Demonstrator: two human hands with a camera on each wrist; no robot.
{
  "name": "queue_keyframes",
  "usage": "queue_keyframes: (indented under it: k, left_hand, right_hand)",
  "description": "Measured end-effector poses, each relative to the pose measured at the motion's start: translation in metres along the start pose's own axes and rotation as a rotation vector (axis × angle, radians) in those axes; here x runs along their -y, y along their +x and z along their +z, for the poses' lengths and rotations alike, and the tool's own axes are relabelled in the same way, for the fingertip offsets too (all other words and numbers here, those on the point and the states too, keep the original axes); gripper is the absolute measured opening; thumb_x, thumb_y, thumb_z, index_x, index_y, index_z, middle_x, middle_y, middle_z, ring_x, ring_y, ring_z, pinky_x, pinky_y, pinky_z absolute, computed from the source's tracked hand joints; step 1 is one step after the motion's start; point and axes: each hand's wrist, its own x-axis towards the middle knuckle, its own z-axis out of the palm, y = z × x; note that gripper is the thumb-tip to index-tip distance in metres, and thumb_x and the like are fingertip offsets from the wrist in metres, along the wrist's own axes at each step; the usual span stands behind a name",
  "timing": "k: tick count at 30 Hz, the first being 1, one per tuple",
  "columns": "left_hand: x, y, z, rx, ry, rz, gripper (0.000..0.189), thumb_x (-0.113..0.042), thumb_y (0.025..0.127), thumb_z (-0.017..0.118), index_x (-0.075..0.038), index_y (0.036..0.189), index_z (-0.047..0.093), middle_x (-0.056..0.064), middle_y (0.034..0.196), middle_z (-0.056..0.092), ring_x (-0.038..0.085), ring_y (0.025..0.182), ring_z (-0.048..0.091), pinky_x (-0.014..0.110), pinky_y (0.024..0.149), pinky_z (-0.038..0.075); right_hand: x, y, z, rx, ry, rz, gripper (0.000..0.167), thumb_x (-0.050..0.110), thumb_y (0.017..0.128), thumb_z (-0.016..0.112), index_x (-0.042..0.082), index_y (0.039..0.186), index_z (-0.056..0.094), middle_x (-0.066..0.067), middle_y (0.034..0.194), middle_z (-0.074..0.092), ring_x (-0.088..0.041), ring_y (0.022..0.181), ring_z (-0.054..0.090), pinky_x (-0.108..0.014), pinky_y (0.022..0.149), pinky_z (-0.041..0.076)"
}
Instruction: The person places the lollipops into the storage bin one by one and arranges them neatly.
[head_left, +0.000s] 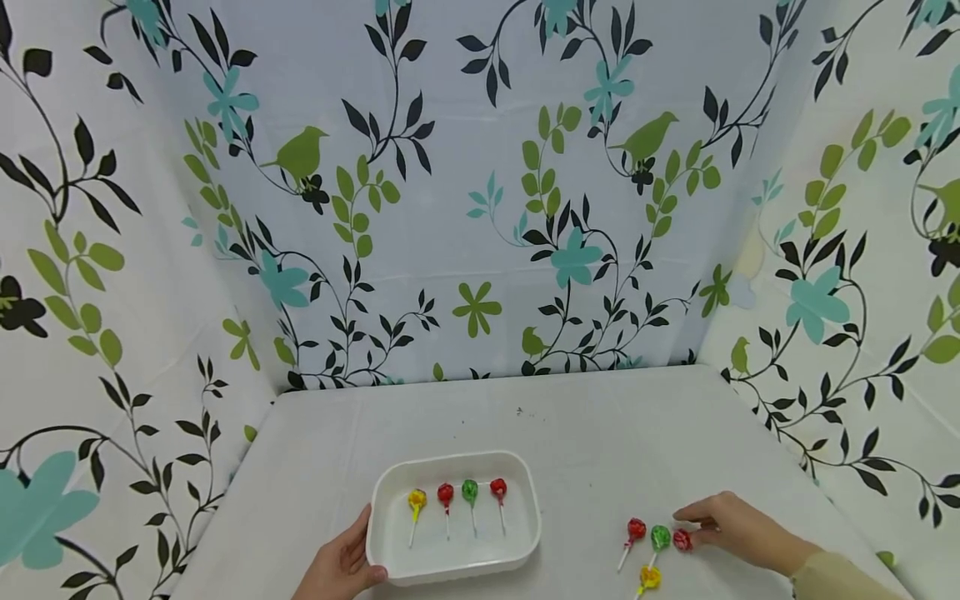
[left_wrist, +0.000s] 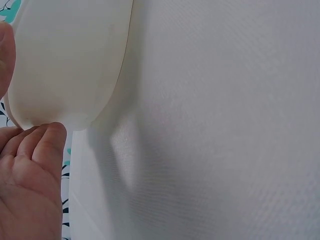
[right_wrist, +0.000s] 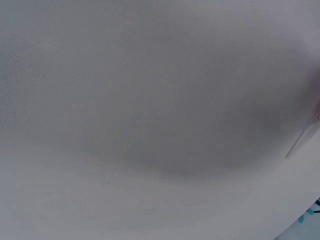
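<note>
A white plastic tray holds a row of several lollipops: a yellow lollipop, a red lollipop, a green lollipop and another red lollipop. My left hand grips the tray's left end, thumb at the near corner; in the left wrist view its fingertips press against the tray's outside. My right hand is at the rightmost loose red lollipop, index finger and thumb spread beside the candy. In the right wrist view only a thin stick shows.
Left of my right hand, a red lollipop, a green lollipop and a yellow lollipop lie on the white-covered table. A patterned curtain encloses the table's back and sides.
</note>
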Motion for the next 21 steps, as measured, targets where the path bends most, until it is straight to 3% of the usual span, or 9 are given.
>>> queue_keyframes:
  k: [7,14,17,21]
  left_hand:
    - [0.002,0.000,0.000,0.001,0.003,-0.003,0.103,-0.021,0.092,0.078,0.017,0.156,0.006,0.035,0.161,0.011,0.048,0.148,0.019,0.030,0.111,0.048]
    - [0.003,0.003,0.001,-0.003,-0.005,0.003,0.100,-0.020,0.093,0.077,0.016,0.156,0.007,0.034,0.162,0.011,0.048,0.148,0.020,0.029,0.111,0.049]
    - [0.003,0.003,0.001,-0.004,0.000,0.001,0.101,-0.020,0.093,0.077,0.016,0.156,0.007,0.034,0.161,0.012,0.048,0.148,0.020,0.029,0.110,0.049]
    - [0.002,0.002,0.000,-0.002,0.001,0.001,0.102,-0.020,0.093,0.077,0.016,0.156,0.006,0.034,0.161,0.012,0.048,0.148,0.020,0.029,0.111,0.048]
  right_hand:
    - [0.002,0.003,0.006,0.021,-0.094,-0.071,0.027,0.009,0.089,0.076,0.015,0.114,0.079,0.005,0.109,0.079,0.001,0.095,0.069,-0.034,0.084,0.066]
    - [0.004,0.005,0.007,0.030,-0.130,-0.069,0.023,0.007,0.087,0.077,0.015,0.108,0.081,0.007,0.103,0.080,0.002,0.091,0.070,-0.030,0.079,0.066]
    - [0.006,0.005,0.008,0.013,-0.154,-0.024,0.019,0.010,0.087,0.077,0.014,0.105,0.082,0.008,0.100,0.079,0.001,0.088,0.068,-0.033,0.077,0.065]
    - [0.011,0.006,0.011,-0.043,-0.130,0.109,0.013,0.013,0.086,0.079,0.010,0.099,0.082,0.006,0.091,0.078,-0.003,0.079,0.065,-0.036,0.073,0.064]
